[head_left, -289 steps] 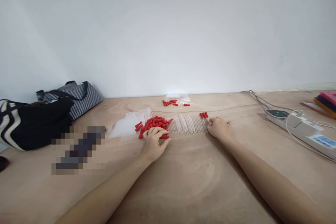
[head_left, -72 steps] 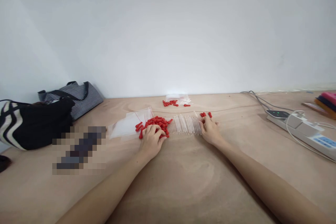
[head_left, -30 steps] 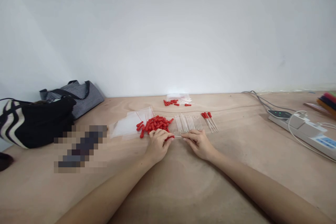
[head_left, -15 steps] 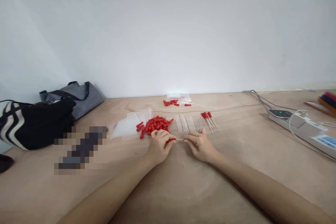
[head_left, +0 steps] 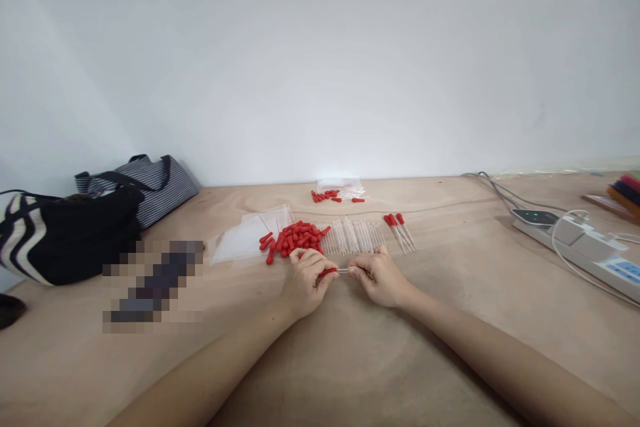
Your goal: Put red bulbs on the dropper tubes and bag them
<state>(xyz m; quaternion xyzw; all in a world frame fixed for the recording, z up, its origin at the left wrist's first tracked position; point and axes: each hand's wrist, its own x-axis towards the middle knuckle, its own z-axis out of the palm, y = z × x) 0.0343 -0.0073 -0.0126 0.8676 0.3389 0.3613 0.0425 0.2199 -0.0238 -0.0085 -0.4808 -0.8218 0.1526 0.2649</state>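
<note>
My left hand (head_left: 311, 280) is closed on a red rubber dropper bulb (head_left: 328, 272), pinched between thumb and fingers. A thin clear dropper tube (head_left: 343, 271) runs from the bulb to my right hand (head_left: 374, 276), whose fingers pinch its other end. Whether the tube sits inside the bulb I cannot tell. Just beyond my left hand lies a pile of red bulbs (head_left: 300, 235). A row of clear tubes (head_left: 350, 236) spreads to its right. Further right are 3 droppers (head_left: 400, 232) with red bulbs on their tubes.
Clear plastic bags (head_left: 250, 237) lie left of the pile. Near the wall are more red bulbs (head_left: 325, 196) and thin tubes. A black bag (head_left: 85, 233) and a striped bag (head_left: 157, 190) stand at left. A white power strip (head_left: 590, 243) with cables is at right.
Both hands have shifted very slightly toward me, with the bulb and tube still between them. The things on the table have not moved.
</note>
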